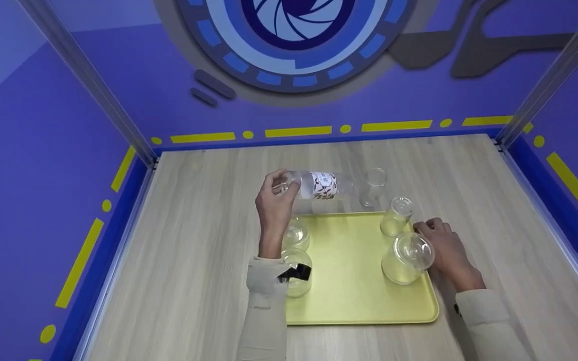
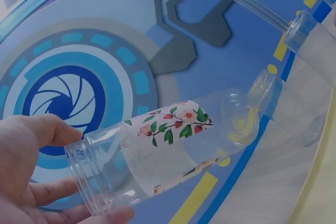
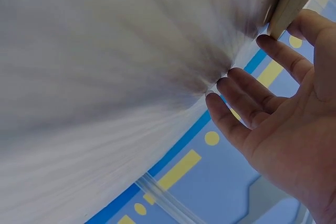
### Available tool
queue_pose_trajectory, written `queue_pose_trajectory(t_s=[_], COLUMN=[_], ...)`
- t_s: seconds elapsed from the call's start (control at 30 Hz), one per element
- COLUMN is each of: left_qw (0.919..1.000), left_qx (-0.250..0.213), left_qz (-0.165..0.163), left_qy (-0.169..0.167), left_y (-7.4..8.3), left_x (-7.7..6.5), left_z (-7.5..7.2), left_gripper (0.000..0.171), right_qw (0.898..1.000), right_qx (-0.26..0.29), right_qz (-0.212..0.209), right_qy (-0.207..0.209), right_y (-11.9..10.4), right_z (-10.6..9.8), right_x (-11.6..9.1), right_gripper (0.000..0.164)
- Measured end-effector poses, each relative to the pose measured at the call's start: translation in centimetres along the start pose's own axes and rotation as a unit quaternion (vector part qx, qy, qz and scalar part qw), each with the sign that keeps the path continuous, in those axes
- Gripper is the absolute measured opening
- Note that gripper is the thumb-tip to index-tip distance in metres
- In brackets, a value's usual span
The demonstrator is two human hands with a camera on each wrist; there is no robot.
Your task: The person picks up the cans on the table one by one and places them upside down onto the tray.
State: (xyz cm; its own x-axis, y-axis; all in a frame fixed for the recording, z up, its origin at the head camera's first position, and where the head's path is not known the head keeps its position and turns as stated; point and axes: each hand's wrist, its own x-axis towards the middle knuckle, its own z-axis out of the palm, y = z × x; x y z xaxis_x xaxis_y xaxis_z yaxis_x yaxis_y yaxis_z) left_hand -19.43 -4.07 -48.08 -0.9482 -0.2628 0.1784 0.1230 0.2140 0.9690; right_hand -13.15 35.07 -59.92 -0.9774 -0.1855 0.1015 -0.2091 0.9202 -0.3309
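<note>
My left hand grips a clear bottle by its threaded end. The bottle lies sideways over the table behind the tray, its far end toward the right. A flower-patterned label wraps its body. At the right edge of the yellow tray is my right hand, its thumb and index fingertip right at the rim. Its other fingers are loosely bent, tips down at the tabletop. Close by on the tray stand a large clear jar and a narrower clear container.
Two round clear jars, a rear one and a front one, sit on the tray's left side, partly behind my left forearm. Beyond the tray's back edge is another clear container. Blue-purple panels enclose the wooden table.
</note>
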Motion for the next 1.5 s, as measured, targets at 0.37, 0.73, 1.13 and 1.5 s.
queue_pose_trajectory(t_s=[0.37,0.73,1.13,1.5], left_qw=[0.9814,0.9750,0.9741,0.9631], left_qx=[-0.175,-0.207,-0.213,-0.256], left_qz=[-0.078,-0.079,-0.071,-0.080], left_qy=[-0.016,-0.017,-0.031,-0.017], left_y=[-0.9,-1.5,-2.0,-2.6], left_x=[-0.2,-0.2,-0.3,-0.3], left_z=[-0.7,-1.8,-2.9,-3.6], left_gripper=[0.043,0.041,0.043,0.037], right_qw=[1.000,1.000,1.000,1.000], right_qx=[-0.001,-0.001,0.009,0.013], right_qz=[0.000,0.002,0.006,-0.004], right_qy=[0.003,0.001,0.001,0.019], right_y=[-0.1,-0.1,-0.1,-0.1], right_z=[0.0,0.0,0.0,0.0], right_x=[0.0,0.1,0.0,-0.3], right_gripper=[0.038,0.038,0.038,0.036])
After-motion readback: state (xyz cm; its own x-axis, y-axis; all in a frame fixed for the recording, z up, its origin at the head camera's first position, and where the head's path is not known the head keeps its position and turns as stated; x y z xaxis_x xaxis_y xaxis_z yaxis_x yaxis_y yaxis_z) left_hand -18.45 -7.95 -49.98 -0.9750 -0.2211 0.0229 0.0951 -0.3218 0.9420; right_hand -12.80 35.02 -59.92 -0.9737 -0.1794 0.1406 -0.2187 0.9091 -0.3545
